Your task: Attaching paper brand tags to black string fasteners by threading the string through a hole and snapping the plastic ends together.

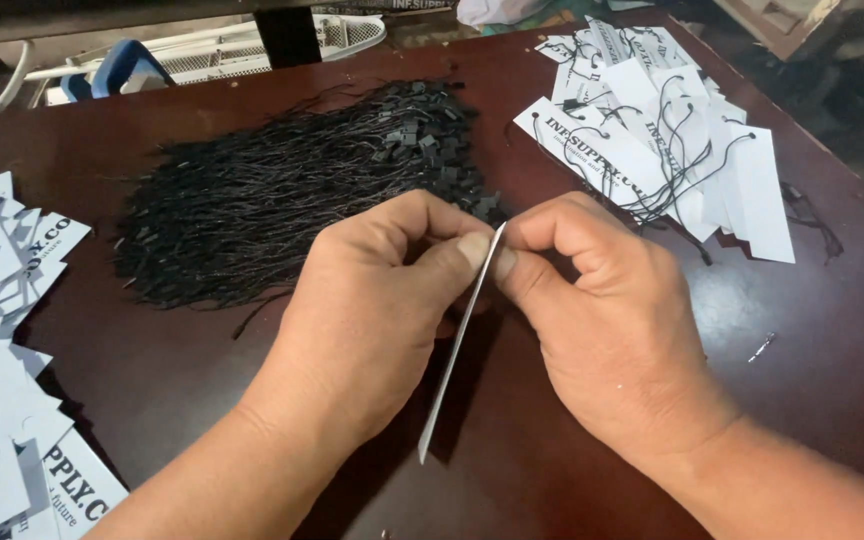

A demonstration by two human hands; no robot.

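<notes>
A white card tag (457, 345) is seen edge-on between my two hands, above a dark brown table (802, 400). My left hand (372, 300) pinches the tag's top end with thumb and fingers. My right hand (602, 310) meets it from the other side, fingertips closed at the same top end. Whether a string is between the fingers is hidden. Just behind my hands lies a big pile of black strings with small plastic fasteners (292, 180).
At the back right lies a heap of white printed tags with black strings threaded through them (662, 130). A stack of white tags without strings (2, 370) spreads along the left edge. A small metal bit (762, 347) lies at the right. White plastic baskets (232, 50) sit beyond the table.
</notes>
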